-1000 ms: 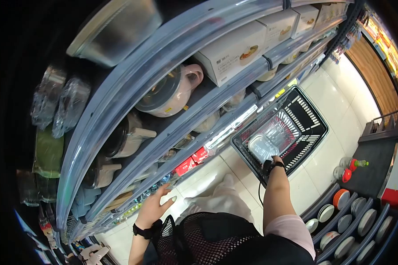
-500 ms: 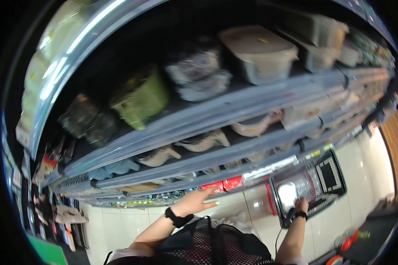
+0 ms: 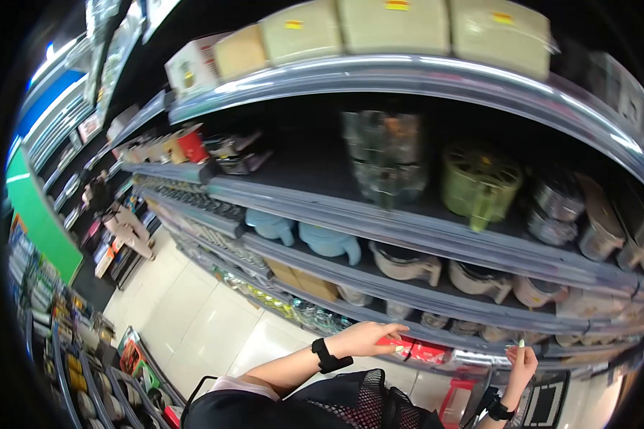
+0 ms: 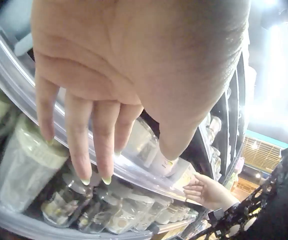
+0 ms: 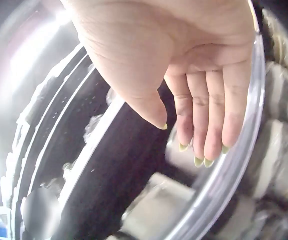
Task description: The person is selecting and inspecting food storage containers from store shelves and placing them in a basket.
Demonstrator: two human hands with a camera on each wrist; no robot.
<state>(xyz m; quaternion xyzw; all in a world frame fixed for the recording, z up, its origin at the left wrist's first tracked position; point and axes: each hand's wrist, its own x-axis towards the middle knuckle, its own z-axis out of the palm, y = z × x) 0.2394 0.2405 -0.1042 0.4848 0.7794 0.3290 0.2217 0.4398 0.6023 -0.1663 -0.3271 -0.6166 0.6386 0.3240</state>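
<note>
Both hands are bare and hold nothing. In the head view the left hand reaches out over the lower shelves, beside red packages. Its fingers hang relaxed and spread in the left wrist view, in front of a shelf edge with wrapped jars beyond. The right hand is raised near the black basket, off its rim. In the right wrist view its fingers are extended before a clear shelf edge, with a pale container on the shelf behind.
Shelves hold a green pot, plastic-wrapped clear containers, blue pots and cream boxes. A person in light trousers stands down the aisle. Racks of dishes line the lower left.
The view has turned left along the shelves. The right hand has come away from the basket and risen; the left hand remains extended near the red packages.
</note>
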